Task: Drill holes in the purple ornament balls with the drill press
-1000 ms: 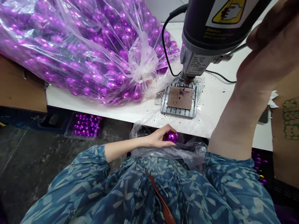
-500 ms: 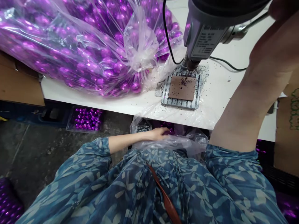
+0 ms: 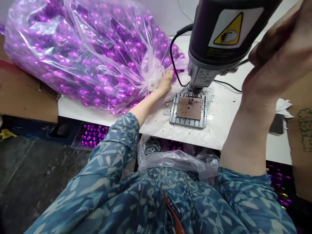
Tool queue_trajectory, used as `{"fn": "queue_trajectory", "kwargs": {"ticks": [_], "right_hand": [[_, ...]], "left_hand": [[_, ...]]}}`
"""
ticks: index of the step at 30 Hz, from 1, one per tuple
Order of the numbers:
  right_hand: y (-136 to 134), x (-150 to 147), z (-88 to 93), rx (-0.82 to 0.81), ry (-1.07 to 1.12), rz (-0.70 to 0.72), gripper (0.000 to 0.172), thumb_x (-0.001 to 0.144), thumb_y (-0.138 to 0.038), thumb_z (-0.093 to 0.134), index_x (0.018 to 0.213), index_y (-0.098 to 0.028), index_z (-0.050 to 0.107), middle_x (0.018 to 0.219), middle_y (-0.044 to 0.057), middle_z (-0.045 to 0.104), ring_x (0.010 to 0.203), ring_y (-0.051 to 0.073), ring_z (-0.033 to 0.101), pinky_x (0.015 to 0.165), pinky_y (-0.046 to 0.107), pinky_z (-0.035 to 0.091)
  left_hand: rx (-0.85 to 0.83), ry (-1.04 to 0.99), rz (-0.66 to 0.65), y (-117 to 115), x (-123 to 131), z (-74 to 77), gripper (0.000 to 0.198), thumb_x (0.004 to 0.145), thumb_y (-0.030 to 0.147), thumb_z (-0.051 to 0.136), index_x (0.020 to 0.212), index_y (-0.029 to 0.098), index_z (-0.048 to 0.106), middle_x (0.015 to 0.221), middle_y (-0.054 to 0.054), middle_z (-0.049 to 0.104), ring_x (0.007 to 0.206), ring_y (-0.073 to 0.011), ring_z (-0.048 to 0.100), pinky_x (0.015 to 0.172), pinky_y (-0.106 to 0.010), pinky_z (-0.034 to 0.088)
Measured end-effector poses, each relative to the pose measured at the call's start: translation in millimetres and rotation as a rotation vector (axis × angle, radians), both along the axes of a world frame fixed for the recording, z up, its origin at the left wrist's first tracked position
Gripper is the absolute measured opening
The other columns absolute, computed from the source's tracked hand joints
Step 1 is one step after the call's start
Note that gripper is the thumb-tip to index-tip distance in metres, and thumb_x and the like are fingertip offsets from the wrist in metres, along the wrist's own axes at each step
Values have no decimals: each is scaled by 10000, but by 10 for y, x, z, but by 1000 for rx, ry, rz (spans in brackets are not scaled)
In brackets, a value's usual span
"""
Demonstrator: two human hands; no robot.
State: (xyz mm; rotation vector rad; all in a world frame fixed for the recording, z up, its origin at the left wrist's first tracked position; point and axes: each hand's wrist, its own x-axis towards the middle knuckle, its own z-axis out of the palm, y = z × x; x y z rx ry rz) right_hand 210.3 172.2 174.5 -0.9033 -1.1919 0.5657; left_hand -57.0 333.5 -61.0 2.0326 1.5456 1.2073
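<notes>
My left hand (image 3: 166, 82) reaches to the knotted neck of a large clear plastic bag (image 3: 148, 70) full of shiny purple balls (image 3: 119, 48). Its fingers are bent and close together beside purple balls at the bag's right end; the fingertips are partly hidden, so what they hold I cannot make out. At upper right my right hand (image 3: 275, 48) is closed around the lever (image 3: 243, 62) of a drill press (image 3: 207, 45). Below the drill's chuck, a brown board (image 3: 189, 109) with a small hole lies on the slotted metal base (image 3: 174, 120), with dark shavings scattered over it.
A clear plastic bag (image 3: 170, 159) hangs open under the table edge, purple pieces inside. A clear bin (image 3: 90, 135) of purple balls is at lower left. Cardboard boxes (image 3: 26, 87) flank the white table (image 3: 234, 107). A black cable (image 3: 172, 48) loops beside the drill.
My left hand has moved from the open bag at my lap up to the big bag's neck on the table. My right hand stays at the lever. The view has shifted, showing more of the drill.
</notes>
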Motion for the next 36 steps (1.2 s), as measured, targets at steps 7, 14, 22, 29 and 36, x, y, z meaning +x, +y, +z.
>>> {"fn": "queue_trajectory", "kwargs": {"ticks": [7,14,22,29,36], "right_hand": [[-118,-82,100,28,-38,26,1083,490,-994,527,899,-15,306,717,19,245,589,-30,376,659,228,236],[-109,-67,75,47,-40,34,1088,506,-994,511,908,-7,294,720,26,235,588,-43,374,661,215,214],[-115,-79,56,25,-22,21,1006,574,-946,517,821,-15,228,691,31,248,605,-41,370,723,194,264],[-71,-68,35,20,-26,24,1160,537,-969,494,1186,-8,476,694,28,245,598,-33,380,694,169,249],[-168,-108,141,-68,-61,-6,1342,382,-964,431,1295,9,576,706,20,325,596,-89,377,664,170,253]], "left_hand": [[-13,-43,-96,331,77,-96,378,669,275,979,1004,286,803,1273,-119,770,1284,-388,626,1227,-640,460],[44,-358,-53,-419,100,275,500,846,707,880,1092,279,803,1141,-100,734,1150,-300,695,1116,-509,561],[-196,-935,-6,-1581,176,740,505,986,686,767,1342,330,727,1233,-60,760,1305,-258,732,1108,-434,624],[-725,-1365,-37,-2165,598,800,232,1108,336,665,1308,227,710,1178,-76,801,1134,-208,804,953,-355,720],[-590,-1106,-42,-2092,827,479,291,1068,490,718,1303,320,743,1146,-24,791,825,-117,762,692,-202,616]]}}
